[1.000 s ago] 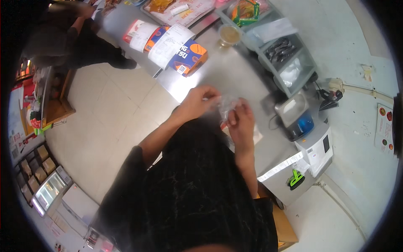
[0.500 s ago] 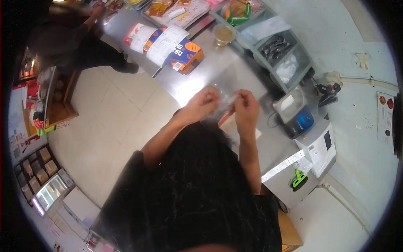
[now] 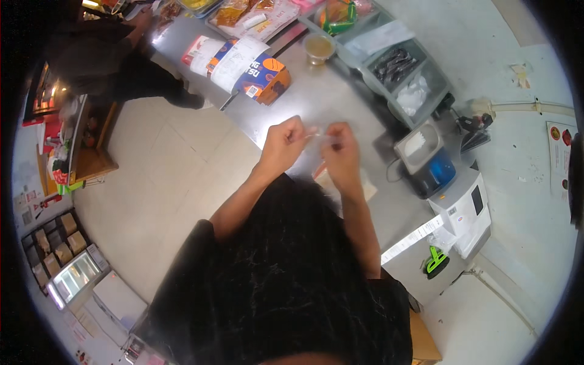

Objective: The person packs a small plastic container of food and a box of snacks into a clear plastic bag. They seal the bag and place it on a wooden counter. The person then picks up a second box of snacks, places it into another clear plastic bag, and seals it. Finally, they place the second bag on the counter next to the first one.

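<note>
Over a steel counter (image 3: 328,97), my left hand (image 3: 284,144) and my right hand (image 3: 340,152) are raised close together. Both pinch a thin, clear plastic bag (image 3: 317,135) stretched between the fingertips. The bag is small and see-through, so its contents cannot be made out. A flat paper or packet (image 3: 367,188) lies on the counter under my right wrist.
A blue and orange box under a white receipt (image 3: 255,67) lies at the counter's far left, a cup of brown liquid (image 3: 319,46) behind it. Grey bins (image 3: 401,76) hold cutlery and napkins. A white receipt printer (image 3: 462,210) stands right. Another person (image 3: 103,55) is at top left.
My hands have come closer together over the counter, and the plastic bag is now held tighter between the fingertips. The view has shifted slightly.
</note>
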Demonstrator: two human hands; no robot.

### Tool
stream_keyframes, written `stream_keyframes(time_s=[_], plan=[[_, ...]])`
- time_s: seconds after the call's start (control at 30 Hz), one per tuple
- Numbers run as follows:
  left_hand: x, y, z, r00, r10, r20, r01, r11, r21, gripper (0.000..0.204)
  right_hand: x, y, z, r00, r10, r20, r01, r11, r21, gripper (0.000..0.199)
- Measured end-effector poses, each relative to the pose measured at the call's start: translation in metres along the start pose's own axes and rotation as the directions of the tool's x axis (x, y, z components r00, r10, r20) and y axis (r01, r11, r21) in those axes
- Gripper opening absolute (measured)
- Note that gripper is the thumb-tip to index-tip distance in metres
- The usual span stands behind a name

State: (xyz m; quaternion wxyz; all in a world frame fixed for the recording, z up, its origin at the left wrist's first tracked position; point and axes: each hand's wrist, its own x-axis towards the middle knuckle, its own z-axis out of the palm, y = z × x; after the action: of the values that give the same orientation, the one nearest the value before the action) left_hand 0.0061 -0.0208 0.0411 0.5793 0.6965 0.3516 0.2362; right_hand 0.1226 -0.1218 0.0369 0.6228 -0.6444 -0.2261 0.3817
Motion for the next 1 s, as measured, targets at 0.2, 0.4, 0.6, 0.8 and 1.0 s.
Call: stream_keyframes(time_s=[0.2,0.4,0.6,0.8,1.0], plan=[[-0.002,0.02,0.005,0.95,0.258,-0.175,-0.203,0.938,0.281,0.036,-0.001,-0.011,0.0,0.865,-0.464,-0.19,0.323,0.805,-0.498,0.014],[-0.008,0.02,0.014,0.92,0.138,-0.365,-0.085,0.984,0.158,0.017,-0.011,-0.021,0.001,0.951,-0.26,-0.166,0.188,0.915,-0.357,0.016],[-0.014,0.027,0.015,0.8,0.6,0.007,-0.513,0.677,0.528,0.036,-0.018,-0.021,0.0,0.961,-0.277,-0.021,0.257,0.913,-0.316,0.021],[-0.021,0.014,-0.005,0.797,0.532,0.286,-0.604,0.685,0.408,0.022,-0.033,-0.047,-0.03,0.949,-0.202,0.244,0.306,0.784,-0.539,0.027],[-0.024,0.02,0.0,0.89,0.403,0.215,-0.457,0.771,0.444,0.023,-0.041,-0.041,-0.024,0.939,-0.231,0.253,0.339,0.734,-0.589,0.016]])
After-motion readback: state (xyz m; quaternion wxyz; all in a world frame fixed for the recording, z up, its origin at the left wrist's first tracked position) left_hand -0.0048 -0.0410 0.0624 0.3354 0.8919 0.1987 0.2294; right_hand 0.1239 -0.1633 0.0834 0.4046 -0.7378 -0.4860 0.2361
